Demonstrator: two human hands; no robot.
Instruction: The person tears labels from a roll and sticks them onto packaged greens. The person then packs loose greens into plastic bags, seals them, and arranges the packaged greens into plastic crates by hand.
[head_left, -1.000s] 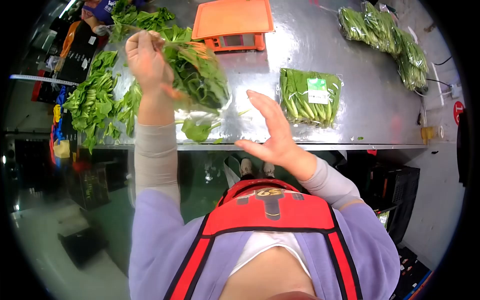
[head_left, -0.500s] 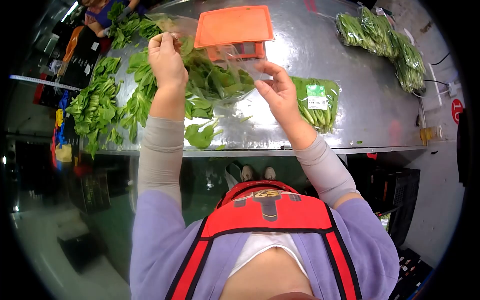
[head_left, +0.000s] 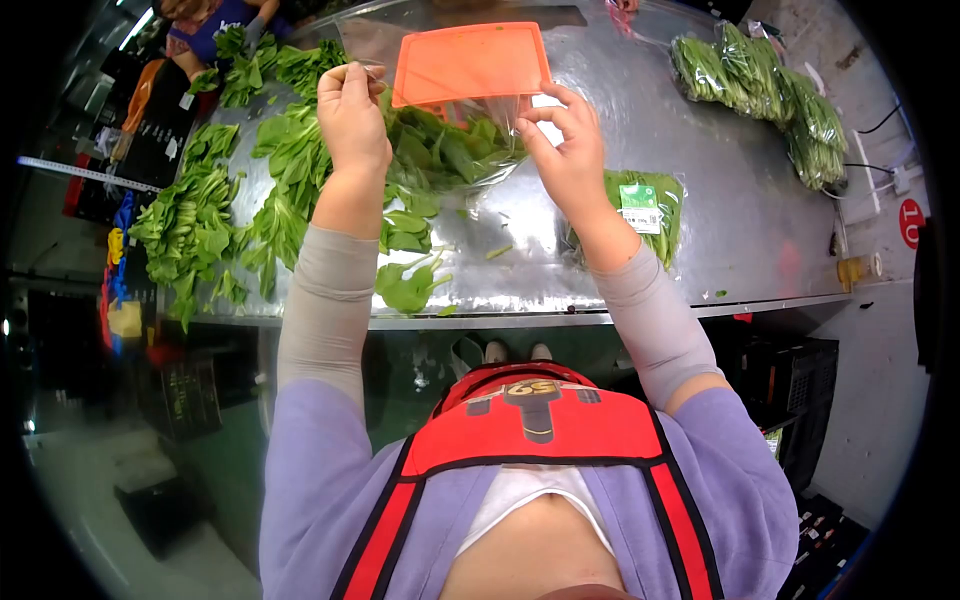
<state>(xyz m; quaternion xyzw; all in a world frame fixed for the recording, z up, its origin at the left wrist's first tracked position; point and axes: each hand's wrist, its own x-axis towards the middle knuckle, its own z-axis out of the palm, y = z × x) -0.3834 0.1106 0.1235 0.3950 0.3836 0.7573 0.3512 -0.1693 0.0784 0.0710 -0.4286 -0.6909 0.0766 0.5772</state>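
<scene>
A clear plastic bag (head_left: 478, 172) of leafy greens (head_left: 440, 145) lies across the metal table in front of me. At the bag's left side, my left hand (head_left: 355, 125) is closed in a pinch on the film. My right hand (head_left: 572, 150) pinches the bag's right edge between thumb and fingers, the other fingers curled. Just behind the bag stands an orange plastic tray (head_left: 472, 62) on a base, partly hidden by the film. Right of the bag, under my right forearm, lies a packed bag of greens (head_left: 665, 215) with a green-and-white label (head_left: 639, 208).
Loose leafy greens (head_left: 195, 215) are heaped along the left of the metal table (head_left: 740, 240). Stray leaves (head_left: 410, 288) lie near its front edge. Several bagged bundles (head_left: 765, 85) sit at the back right. Another person (head_left: 225, 25) handles greens at the far left.
My right hand has moved up and slightly right along the bag's edge, its fingers closing on the film. My left hand has shifted a little right. The bag has moved slightly right and up.
</scene>
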